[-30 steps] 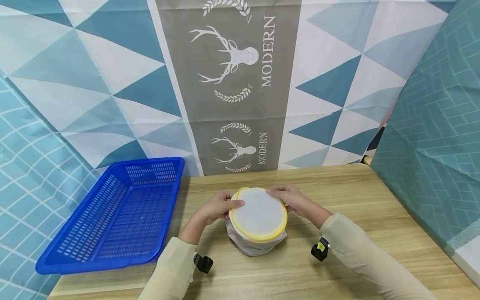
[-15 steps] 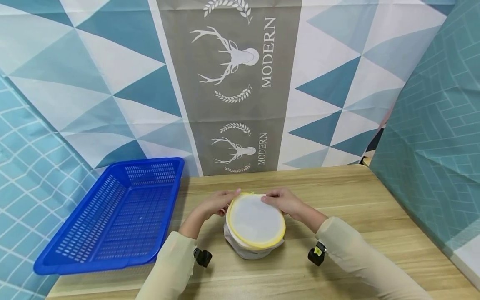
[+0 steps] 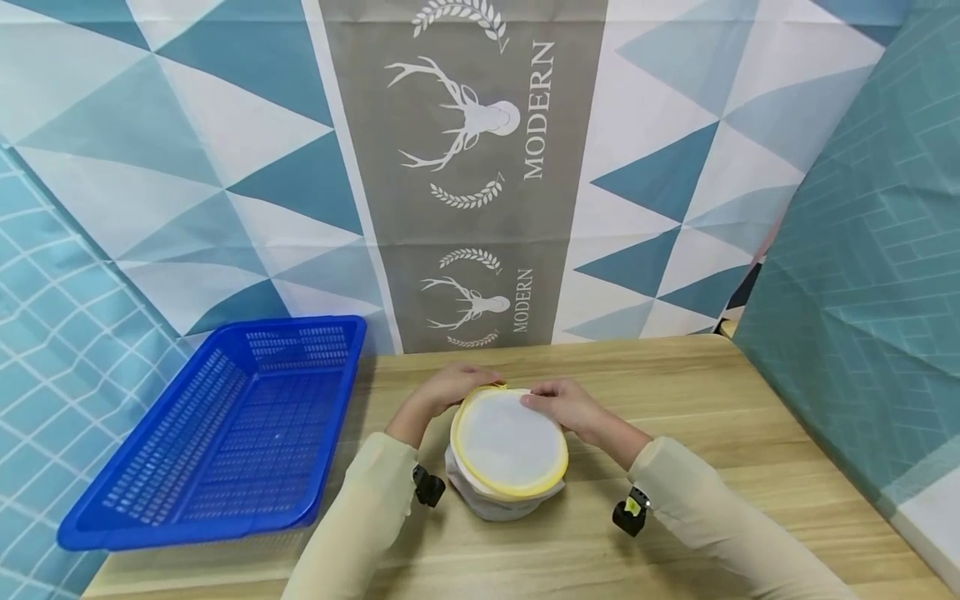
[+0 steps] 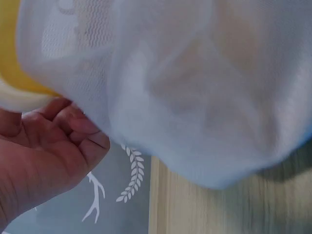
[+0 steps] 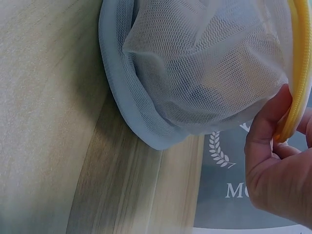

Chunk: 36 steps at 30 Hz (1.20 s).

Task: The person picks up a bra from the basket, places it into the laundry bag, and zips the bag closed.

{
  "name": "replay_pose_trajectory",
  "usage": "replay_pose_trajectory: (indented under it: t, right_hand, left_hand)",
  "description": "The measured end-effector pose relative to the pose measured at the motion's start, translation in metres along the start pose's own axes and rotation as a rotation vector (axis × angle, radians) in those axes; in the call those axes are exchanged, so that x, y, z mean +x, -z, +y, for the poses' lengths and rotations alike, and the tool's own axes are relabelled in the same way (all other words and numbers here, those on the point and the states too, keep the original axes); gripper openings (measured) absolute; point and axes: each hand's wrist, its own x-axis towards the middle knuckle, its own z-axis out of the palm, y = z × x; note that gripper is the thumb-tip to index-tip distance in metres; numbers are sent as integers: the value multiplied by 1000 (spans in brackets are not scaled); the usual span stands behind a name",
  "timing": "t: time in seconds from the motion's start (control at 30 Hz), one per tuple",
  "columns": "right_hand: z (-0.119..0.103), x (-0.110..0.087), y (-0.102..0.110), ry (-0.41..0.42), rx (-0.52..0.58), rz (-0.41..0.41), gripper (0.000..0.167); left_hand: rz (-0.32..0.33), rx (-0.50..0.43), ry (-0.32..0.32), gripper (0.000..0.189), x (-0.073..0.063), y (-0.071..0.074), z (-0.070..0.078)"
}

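A round mesh laundry bag [image 3: 510,442] with a white top and a yellow zipper [image 3: 561,473] around its rim stands on the table, tilted toward me. My left hand [image 3: 453,385] is at the far left of the rim, its fingertips by a small yellow tab; in the left wrist view its curled fingers [image 4: 80,122] meet the rim from below, and the exact pinch is hidden. My right hand [image 3: 573,408] grips the far right of the rim, thumb on top; the right wrist view shows the zipper edge [image 5: 300,73] between its fingers. Pale contents show faintly through the mesh.
A blue plastic basket [image 3: 273,450] stands to the left on the wooden table [image 3: 675,392]. A patterned cloth backdrop [image 3: 480,208] rises behind the table, with teal tile-patterned cloth [image 3: 885,308] along the right side.
My left hand has shifted from the rim's left side, thumb on top, up to the far edge by the tab. The bag has moved slightly toward me; the right hand keeps its grip.
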Motion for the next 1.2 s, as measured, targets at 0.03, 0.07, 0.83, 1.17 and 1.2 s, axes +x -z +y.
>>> replay_pose_trajectory:
  t: [0.03,0.07,0.83,1.17,1.2]
  right_hand:
    - [0,0,1,1,0,-2,39]
    - [0,-1,1,3,-1,-6,39]
    - [2,-4,4,37,30,-72,40]
    - [2,-6,4,24,40,-69,44]
    - [2,-6,5,22,41,-69,44]
  left_hand:
    - [-15,4,-9,37,2,-1,1]
    - [-25,11,-15,37,4,-2,2]
    - [1,12,-61,28,5,-6,8]
    - [-45,57,-78,26,5,2,4]
    - [-53,69,-83,26,6,3,4]
